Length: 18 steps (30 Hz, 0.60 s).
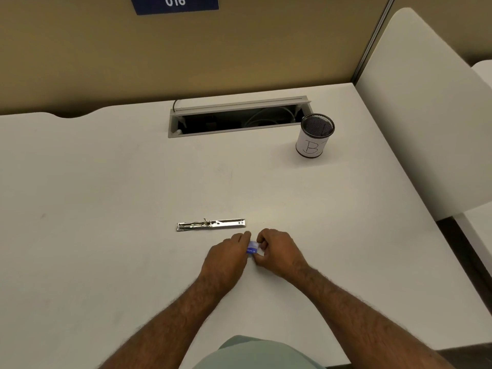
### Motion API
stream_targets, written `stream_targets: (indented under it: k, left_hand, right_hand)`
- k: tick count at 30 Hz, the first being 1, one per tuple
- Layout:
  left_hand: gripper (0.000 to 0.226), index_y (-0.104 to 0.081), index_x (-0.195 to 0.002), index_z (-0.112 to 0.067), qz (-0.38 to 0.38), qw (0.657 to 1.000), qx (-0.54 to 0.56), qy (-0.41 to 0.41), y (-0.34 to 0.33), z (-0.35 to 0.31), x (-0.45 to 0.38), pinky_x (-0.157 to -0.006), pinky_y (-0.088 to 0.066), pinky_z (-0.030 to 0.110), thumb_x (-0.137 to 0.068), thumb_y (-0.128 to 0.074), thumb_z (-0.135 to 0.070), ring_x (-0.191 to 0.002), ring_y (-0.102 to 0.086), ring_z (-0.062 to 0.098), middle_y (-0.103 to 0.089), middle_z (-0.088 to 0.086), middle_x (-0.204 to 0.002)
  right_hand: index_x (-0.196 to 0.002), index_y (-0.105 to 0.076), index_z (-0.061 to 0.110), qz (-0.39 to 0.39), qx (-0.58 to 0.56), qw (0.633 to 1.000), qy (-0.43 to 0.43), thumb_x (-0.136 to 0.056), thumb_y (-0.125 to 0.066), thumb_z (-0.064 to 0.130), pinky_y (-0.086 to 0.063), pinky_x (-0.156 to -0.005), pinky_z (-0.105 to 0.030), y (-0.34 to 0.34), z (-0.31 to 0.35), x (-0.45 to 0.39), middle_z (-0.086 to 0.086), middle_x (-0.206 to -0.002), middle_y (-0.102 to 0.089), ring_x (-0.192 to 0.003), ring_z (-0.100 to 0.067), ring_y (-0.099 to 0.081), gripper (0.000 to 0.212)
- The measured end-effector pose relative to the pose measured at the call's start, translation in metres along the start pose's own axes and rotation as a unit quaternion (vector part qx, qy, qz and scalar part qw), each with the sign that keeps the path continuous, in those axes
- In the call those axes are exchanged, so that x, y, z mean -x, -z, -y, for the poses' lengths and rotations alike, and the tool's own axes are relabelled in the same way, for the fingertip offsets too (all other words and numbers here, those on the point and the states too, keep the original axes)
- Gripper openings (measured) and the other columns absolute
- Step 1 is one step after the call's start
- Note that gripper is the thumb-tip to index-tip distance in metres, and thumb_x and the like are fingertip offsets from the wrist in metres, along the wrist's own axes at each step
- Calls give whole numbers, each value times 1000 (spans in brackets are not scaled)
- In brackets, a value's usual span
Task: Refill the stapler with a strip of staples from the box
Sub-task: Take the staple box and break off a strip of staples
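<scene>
A silver metal stapler (211,225) lies flat on the white desk (106,209), long axis left to right, its staple channel showing. Just in front of it, both hands meet over a small blue and white staple box (253,247). My left hand (229,258) grips the box's left side and hides most of it. My right hand (277,251) pinches the box's right end with curled fingers. Whether the box is open I cannot tell, and no staple strip shows.
A black mesh pen cup (314,135) with a white label marked "B" stands at the back right. An open cable hatch (237,117) is sunk in the desk's far middle. A tan partition rises behind, and a white chair back (426,115) stands at the right.
</scene>
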<state>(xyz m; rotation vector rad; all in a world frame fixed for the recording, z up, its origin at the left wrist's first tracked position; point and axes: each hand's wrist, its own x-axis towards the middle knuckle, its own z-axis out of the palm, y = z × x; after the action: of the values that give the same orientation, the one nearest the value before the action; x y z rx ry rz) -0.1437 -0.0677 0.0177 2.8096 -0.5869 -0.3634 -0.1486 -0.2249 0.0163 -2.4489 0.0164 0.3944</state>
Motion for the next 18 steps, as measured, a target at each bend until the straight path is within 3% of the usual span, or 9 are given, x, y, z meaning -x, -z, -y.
stream_targets:
  k: [3,6,10,14,18]
  left_hand:
    - [46,-56,-120,-18,-199,979,46,-6,8,8,13,-67,-55,30,-80,-61,-41,-91,-66,17,-69,-1,-105]
    - [37,-56,-113,-11,-316,941,89,77,13,25,16,-73,-54,34,-80,-61,-26,-95,-60,23,-64,5,-100]
    - [59,-51,-126,-9,-249,945,101,187,23,60,13,-85,-50,45,-68,-61,-2,-103,-53,32,-55,12,-117]
    - [66,-41,-140,-12,-136,966,101,194,25,89,10,-102,-38,47,-78,-60,-3,-131,-36,33,-40,11,-145]
    - [54,-50,-133,-6,-116,973,113,166,25,102,2,-105,-36,43,-80,-59,2,-126,-41,36,-46,15,-138]
  right_hand:
    - [-82,-63,18,-66,-58,996,-27,-66,-74,25,-46,-60,-25,11,-2,-6,4,-78,-64,-66,-13,-55,21]
    - [-76,-60,23,-150,-80,982,-77,-61,-73,32,-45,-57,-26,23,-3,-23,8,-73,-63,-63,-13,-57,22]
    - [-76,-57,25,-215,-88,964,-129,-63,-71,39,-44,-59,-26,38,-2,-64,8,-75,-63,-68,-17,-59,24]
    - [-83,-58,24,-226,-94,953,-180,-64,-67,38,-42,-63,-27,52,-2,-104,4,-84,-64,-72,-20,-57,25]
    - [-87,-60,18,-229,-98,947,-202,-67,-66,36,-45,-64,-29,59,2,-137,-3,-88,-67,-74,-25,-58,27]
